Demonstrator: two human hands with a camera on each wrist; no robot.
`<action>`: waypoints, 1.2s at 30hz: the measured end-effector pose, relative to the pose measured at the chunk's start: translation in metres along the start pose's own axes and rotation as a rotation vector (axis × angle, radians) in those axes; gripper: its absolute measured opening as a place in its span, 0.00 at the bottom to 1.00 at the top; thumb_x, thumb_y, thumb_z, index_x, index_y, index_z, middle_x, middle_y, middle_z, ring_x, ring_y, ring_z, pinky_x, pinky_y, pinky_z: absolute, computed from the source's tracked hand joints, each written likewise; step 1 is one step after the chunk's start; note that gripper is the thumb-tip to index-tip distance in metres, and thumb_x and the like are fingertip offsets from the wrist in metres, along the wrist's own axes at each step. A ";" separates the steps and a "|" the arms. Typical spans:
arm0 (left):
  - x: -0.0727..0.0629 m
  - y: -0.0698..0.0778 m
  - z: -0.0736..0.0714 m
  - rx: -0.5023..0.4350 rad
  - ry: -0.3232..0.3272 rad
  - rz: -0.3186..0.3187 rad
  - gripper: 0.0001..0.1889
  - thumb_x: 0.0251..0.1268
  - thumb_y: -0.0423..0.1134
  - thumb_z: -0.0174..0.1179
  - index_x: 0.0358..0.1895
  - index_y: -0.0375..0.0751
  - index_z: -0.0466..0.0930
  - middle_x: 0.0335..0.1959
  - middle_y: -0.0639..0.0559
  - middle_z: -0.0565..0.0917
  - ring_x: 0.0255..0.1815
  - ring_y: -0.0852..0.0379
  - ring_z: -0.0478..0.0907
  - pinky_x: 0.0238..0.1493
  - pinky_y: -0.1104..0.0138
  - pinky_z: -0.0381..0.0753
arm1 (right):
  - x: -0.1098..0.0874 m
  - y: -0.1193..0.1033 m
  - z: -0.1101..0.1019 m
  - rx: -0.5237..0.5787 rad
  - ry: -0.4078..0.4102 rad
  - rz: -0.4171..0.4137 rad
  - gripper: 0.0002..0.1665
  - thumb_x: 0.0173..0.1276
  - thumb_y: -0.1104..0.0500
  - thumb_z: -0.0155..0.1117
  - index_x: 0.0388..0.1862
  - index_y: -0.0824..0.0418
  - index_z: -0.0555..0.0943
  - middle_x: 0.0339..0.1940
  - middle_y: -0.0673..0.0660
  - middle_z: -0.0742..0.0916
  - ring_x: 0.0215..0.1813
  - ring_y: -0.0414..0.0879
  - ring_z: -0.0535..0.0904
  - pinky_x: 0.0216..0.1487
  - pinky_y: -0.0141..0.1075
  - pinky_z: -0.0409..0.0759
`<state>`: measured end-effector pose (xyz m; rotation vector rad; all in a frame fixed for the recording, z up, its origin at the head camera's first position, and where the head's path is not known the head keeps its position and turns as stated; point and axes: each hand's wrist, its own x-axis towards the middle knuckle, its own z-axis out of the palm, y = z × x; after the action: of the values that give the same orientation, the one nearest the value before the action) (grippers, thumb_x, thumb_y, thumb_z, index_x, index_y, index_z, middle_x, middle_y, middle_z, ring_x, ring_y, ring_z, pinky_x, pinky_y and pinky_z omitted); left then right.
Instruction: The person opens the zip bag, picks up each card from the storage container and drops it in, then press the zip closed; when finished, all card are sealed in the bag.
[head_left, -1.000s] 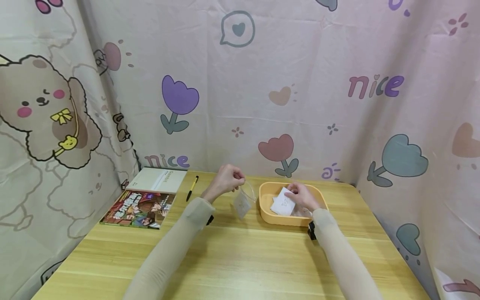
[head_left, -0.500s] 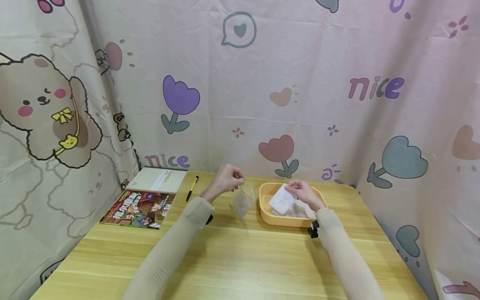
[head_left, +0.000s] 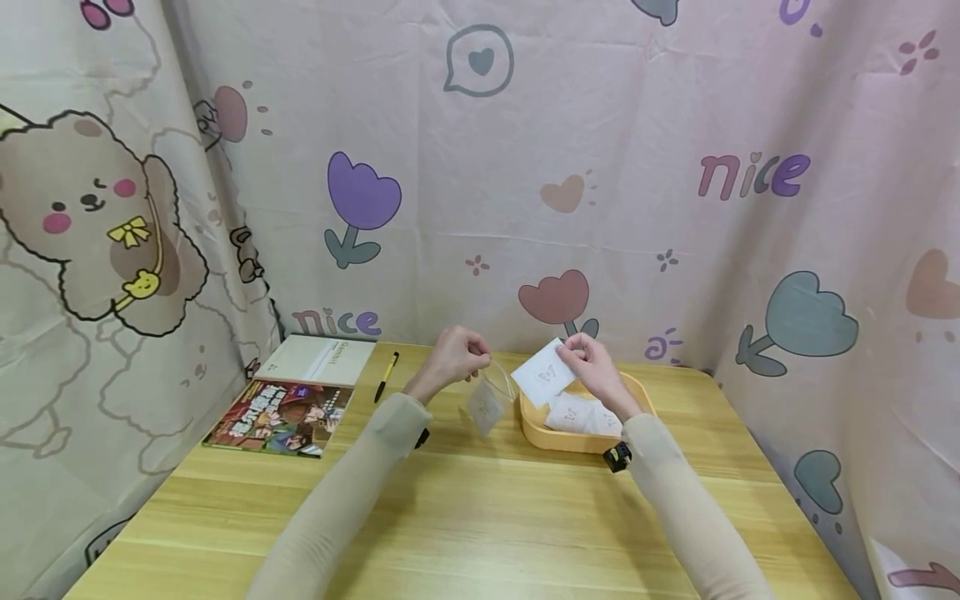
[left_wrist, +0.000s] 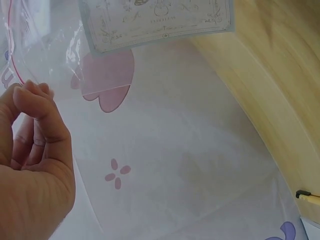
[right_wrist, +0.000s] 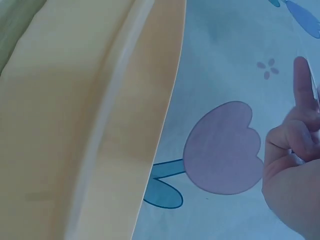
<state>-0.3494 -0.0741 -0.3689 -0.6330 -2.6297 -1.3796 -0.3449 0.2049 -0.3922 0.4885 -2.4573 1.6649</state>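
My left hand (head_left: 453, 358) pinches the top of a clear zip bag (head_left: 486, 406), which hangs over the table left of a yellow-orange bin (head_left: 570, 442). Inside the bag a pale printed card or packet (left_wrist: 160, 22) shows in the left wrist view, along with the bag's red seal line. With thumb and fingers, my right hand (head_left: 596, 371) grips a white square packet (head_left: 542, 375) printed with a butterfly, lifted above the bin's left part. Several similar white packets (head_left: 572, 414) lie in the bin. In the right wrist view my right hand (right_wrist: 295, 150) is partly cut off.
A white book (head_left: 311, 358) and a colourful comic-style book (head_left: 281, 417) lie at the table's left. Between them and my left arm is a yellow and black pen (head_left: 387, 377). A patterned curtain (head_left: 465, 167) hangs behind the wooden table (head_left: 480, 517).
My right hand has lifted the white packet up and left out of the bin toward the bag. The left hand and the bag have stayed nearly in place.
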 end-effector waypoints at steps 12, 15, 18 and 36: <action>0.001 0.000 0.004 0.019 0.032 0.016 0.05 0.55 0.29 0.62 0.26 0.38 0.85 0.20 0.50 0.85 0.14 0.57 0.78 0.16 0.67 0.81 | -0.004 -0.006 0.004 0.160 0.049 -0.051 0.15 0.72 0.53 0.60 0.46 0.62 0.70 0.14 0.45 0.78 0.15 0.39 0.69 0.16 0.27 0.64; 0.001 0.001 0.004 0.025 0.040 0.017 0.04 0.55 0.29 0.62 0.25 0.38 0.85 0.20 0.49 0.85 0.14 0.57 0.78 0.15 0.67 0.81 | -0.007 -0.011 0.007 0.187 0.044 -0.070 0.15 0.72 0.55 0.61 0.47 0.62 0.70 0.15 0.46 0.80 0.15 0.43 0.72 0.17 0.28 0.67; 0.002 0.002 0.004 0.026 0.046 0.015 0.04 0.54 0.30 0.63 0.25 0.38 0.85 0.19 0.49 0.85 0.13 0.57 0.78 0.15 0.68 0.81 | -0.009 -0.015 0.009 0.221 0.025 -0.079 0.15 0.72 0.56 0.61 0.49 0.63 0.69 0.18 0.47 0.82 0.16 0.44 0.73 0.18 0.30 0.71; 0.002 0.003 0.005 0.017 0.041 -0.019 0.06 0.54 0.28 0.60 0.25 0.38 0.85 0.20 0.49 0.85 0.17 0.50 0.82 0.16 0.67 0.82 | -0.015 -0.021 0.020 0.292 -0.011 -0.112 0.18 0.69 0.66 0.62 0.52 0.71 0.68 0.26 0.49 0.85 0.16 0.46 0.78 0.20 0.39 0.82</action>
<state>-0.3492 -0.0683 -0.3692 -0.5729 -2.6198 -1.3585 -0.3225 0.1826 -0.3855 0.6573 -2.1563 1.9851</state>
